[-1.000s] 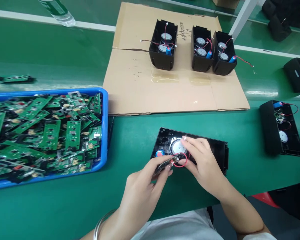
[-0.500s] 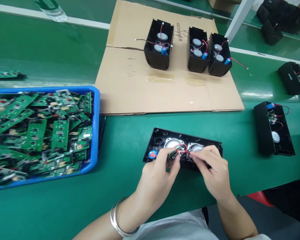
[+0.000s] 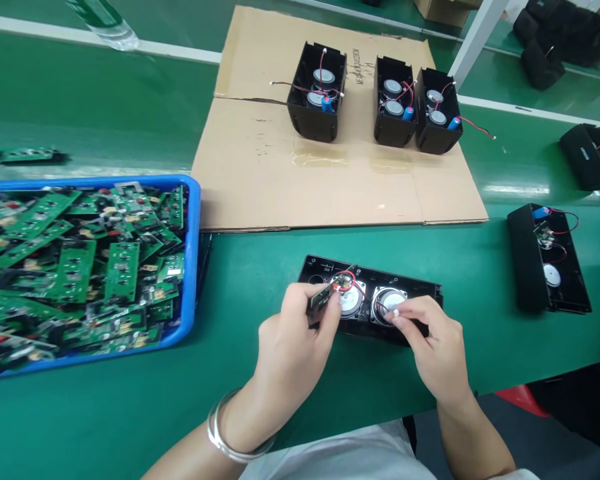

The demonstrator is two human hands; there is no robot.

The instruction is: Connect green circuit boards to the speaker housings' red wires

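My left hand [image 3: 300, 327] pinches a small green circuit board [image 3: 320, 300], tilted on edge over the left part of a black speaker housing [image 3: 320, 267]. A red wire [image 3: 351, 273] loops from the board's upper end. My right hand [image 3: 430, 333] is closed on a small white wire connector [image 3: 396, 313], above the right-hand speaker driver [image 3: 383, 303]. Another round driver [image 3: 353, 303] sits beside the board, partly covered by my left fingers. The housing lies on the green table, its near left part hidden behind my left hand.
A blue bin [image 3: 193, 267] heaped with green circuit boards stands at left. On a cardboard sheet [image 3: 255, 180] are three open black housings with drivers and wires. Another housing [image 3: 530, 260] stands at right, and a loose board [image 3: 27, 155] lies behind the bin.
My left hand has moved left with the circuit board, away from my right hand. My right hand has shifted slightly right, and a white connector now shows at its fingertips.
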